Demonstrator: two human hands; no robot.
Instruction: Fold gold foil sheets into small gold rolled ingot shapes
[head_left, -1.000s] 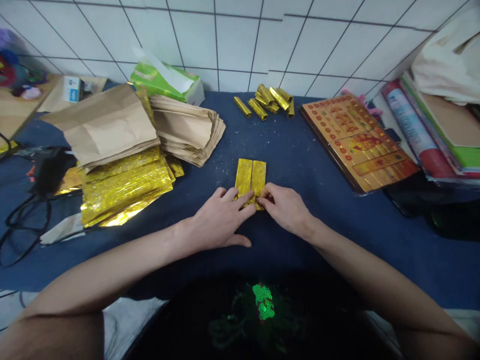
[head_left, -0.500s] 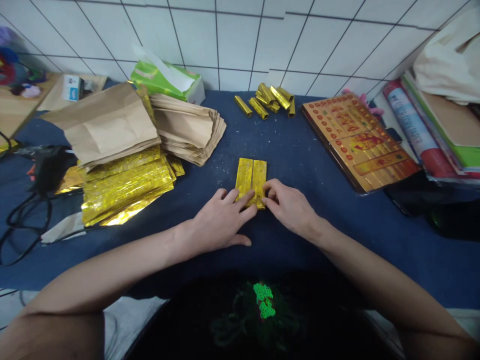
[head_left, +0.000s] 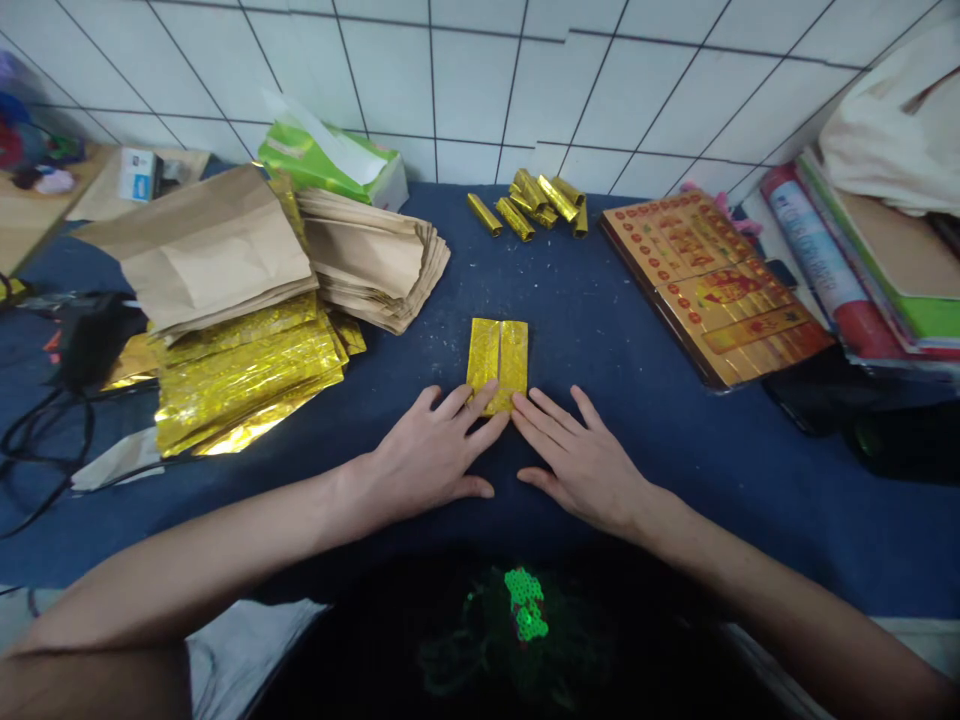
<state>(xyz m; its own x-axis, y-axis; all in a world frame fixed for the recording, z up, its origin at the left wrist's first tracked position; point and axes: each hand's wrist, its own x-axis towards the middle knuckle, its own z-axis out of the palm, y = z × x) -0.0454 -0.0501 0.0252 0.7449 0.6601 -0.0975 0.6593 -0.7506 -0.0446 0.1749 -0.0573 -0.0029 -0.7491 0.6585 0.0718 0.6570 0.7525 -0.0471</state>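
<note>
A folded piece of gold foil paper [head_left: 498, 350] lies flat in front of me, its two side flaps meeting at a seam down the middle. My left hand [head_left: 435, 445] rests with fingers spread on its lower left part. Spread out too, my right hand [head_left: 581, 450] touches the lower right corner with its fingertips. Both thumbs point inward, below the paper and apart from each other. Fingers cover part of the near edge. Beyond, several rolled gold paper tubes [head_left: 544, 200] lie near the wall.
To the left are gold foil sheets [head_left: 251, 370] under a stack of brown paper [head_left: 217, 250], with a green tissue pack [head_left: 330, 165] behind and a black cable [head_left: 45, 440] beside. A flat orange-gold printed pack [head_left: 716, 285] lies right, near a red-and-blue roll [head_left: 825, 260].
My right hand has gone from a pinch at the paper's right edge to lying with fingers spread at its lower corner. The right flap now lies flatter, with a straighter seam.
</note>
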